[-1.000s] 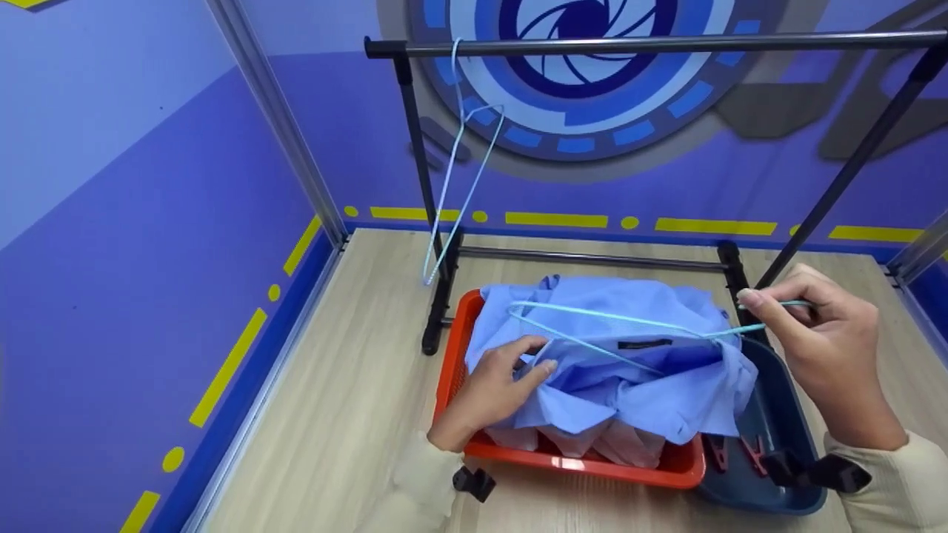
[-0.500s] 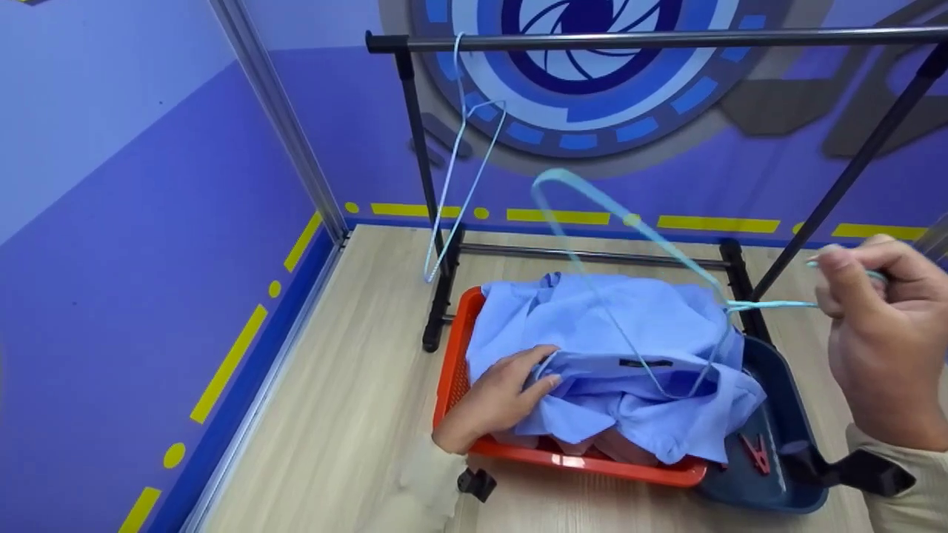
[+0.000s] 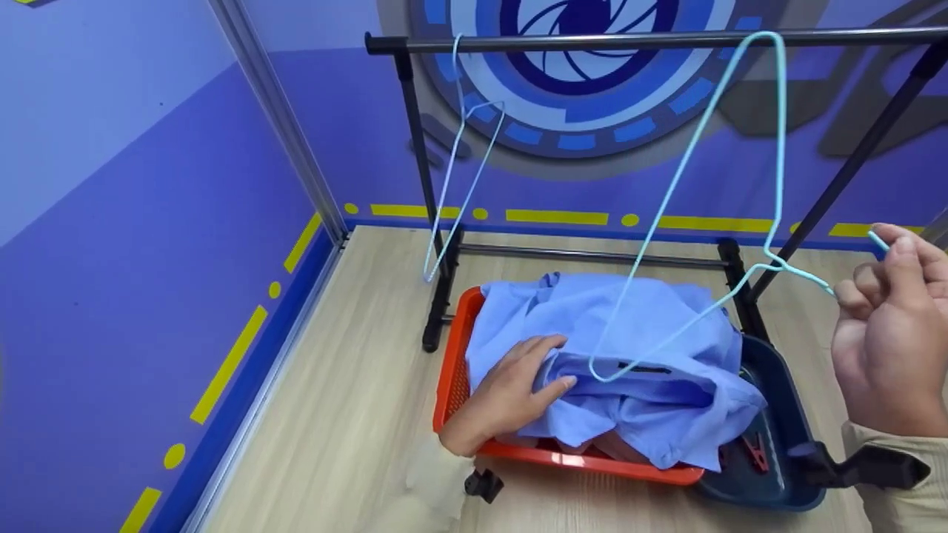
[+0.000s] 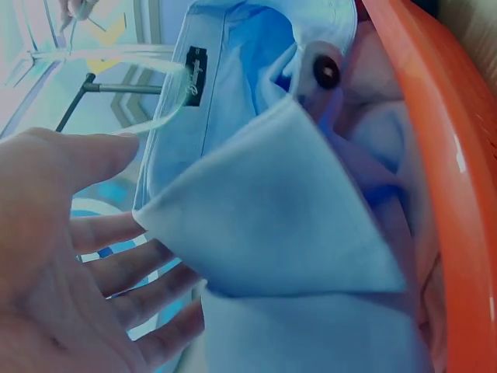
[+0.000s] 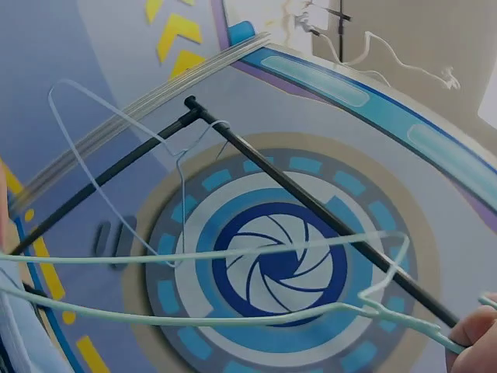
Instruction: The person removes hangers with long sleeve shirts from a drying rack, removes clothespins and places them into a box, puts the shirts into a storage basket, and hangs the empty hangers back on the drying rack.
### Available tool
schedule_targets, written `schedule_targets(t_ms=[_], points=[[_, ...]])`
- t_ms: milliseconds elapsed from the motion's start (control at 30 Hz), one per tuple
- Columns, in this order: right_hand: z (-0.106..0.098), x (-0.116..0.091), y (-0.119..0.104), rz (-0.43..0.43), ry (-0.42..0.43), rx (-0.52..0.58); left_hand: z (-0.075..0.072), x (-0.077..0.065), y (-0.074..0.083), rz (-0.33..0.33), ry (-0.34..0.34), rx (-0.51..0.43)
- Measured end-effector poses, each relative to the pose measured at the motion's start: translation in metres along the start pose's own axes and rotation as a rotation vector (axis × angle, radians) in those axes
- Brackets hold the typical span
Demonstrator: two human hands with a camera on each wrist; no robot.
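A light blue collared shirt (image 3: 563, 311) lies over the red-orange basket (image 3: 578, 460), its neck opening towards me. My left hand (image 3: 511, 392) is at the left side of the collar. Its fingers are extended against the cloth, and in the left wrist view the thumb (image 4: 109, 155) stands apart from them. My right hand (image 3: 896, 326), raised at the right, grips the hook of a mint-green wire clothes hanger (image 3: 780, 148). The hanger is tilted, one corner high before the rack and the other low at the neck opening near the black label (image 4: 196, 76).
Behind the basket stands a black clothes rack with a top bar (image 3: 629, 42). Another pale wire hanger (image 3: 449, 185) hangs at its left end. To the basket's right is a dark blue tray (image 3: 800, 422) holding a red clothespin (image 3: 757, 453). Printed walls enclose the back and left.
My right hand has moved right and up, swinging the hanger from nearly flat over the shirt to steeply tilted. The left hand has shifted slightly at the collar.
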State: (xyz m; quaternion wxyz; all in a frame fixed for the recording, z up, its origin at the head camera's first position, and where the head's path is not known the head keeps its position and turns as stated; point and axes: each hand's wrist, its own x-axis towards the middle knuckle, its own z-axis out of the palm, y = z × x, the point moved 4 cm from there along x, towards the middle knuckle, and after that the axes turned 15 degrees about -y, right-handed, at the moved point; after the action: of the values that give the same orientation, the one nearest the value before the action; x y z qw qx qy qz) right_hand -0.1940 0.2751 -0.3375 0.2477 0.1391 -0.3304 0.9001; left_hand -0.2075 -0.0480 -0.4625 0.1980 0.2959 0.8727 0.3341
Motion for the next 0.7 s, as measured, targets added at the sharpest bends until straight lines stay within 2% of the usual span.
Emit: schedule_targets(t_ms=[200,400,533,700], points=[[-0.017,0.000,0.004,0.105,0.022,0.188,0.001,0.002,0.011,0.065,0.033,-0.007],[-0.022,-0.008,0.020,0.214,0.040,0.375,0.004,0.007,0.015,0.071,-0.022,-0.032],[-0.023,-0.017,0.030,0.261,0.048,0.421,0.005,0.010,0.019,0.114,-0.020,-0.023],[-0.021,-0.023,0.036,0.259,0.017,0.416,0.002,0.010,0.022,0.150,0.070,-0.034]])
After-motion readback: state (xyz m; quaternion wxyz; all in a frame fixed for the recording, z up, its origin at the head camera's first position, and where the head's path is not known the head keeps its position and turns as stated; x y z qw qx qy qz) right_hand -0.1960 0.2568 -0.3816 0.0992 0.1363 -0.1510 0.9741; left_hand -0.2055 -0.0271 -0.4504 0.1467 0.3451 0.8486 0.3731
